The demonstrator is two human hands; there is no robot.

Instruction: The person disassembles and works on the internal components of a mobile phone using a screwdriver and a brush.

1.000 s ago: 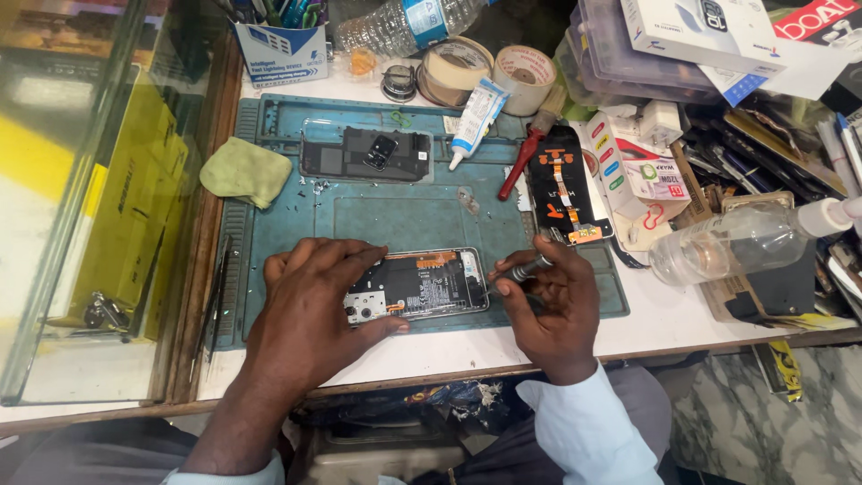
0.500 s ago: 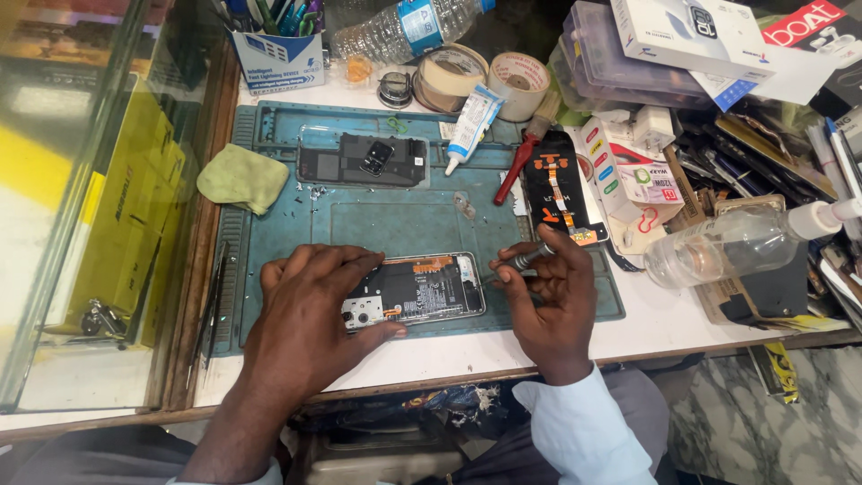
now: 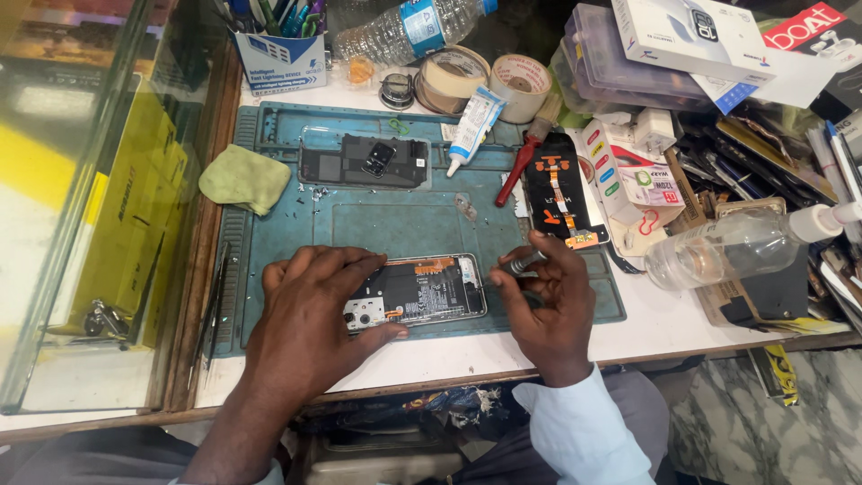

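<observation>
Blue-green rubber mat (image 3: 359, 220) covers the middle of the white table, and an opened phone (image 3: 417, 292) lies flat on its lower part, just below the middle of the frame, with its back off and its dark insides showing. The left hand (image 3: 310, 314) lies over the left end of the phone, fingers bent around its edges, pressing it down on the mat. The right hand (image 3: 543, 301) is at the phone's right end, closed around a thin metal screwdriver (image 3: 519, 265) whose tip points at the phone's right edge. Higher up on the mat lies a dark phone back cover (image 3: 364, 162), and left of it a soft green cloth (image 3: 244, 178). A white glue tube (image 3: 471, 126) and a red-handled tool (image 3: 519, 163) lie near the mat's top right. Beside them a black phone screen (image 3: 558, 189) with orange strips lies face down. Two tape rolls (image 3: 485, 81) sit at the top middle of the frame, next to a lying water bottle (image 3: 400, 31). A clear spray bottle (image 3: 745, 247) lies on its side at the right, among boxes and clutter.
</observation>
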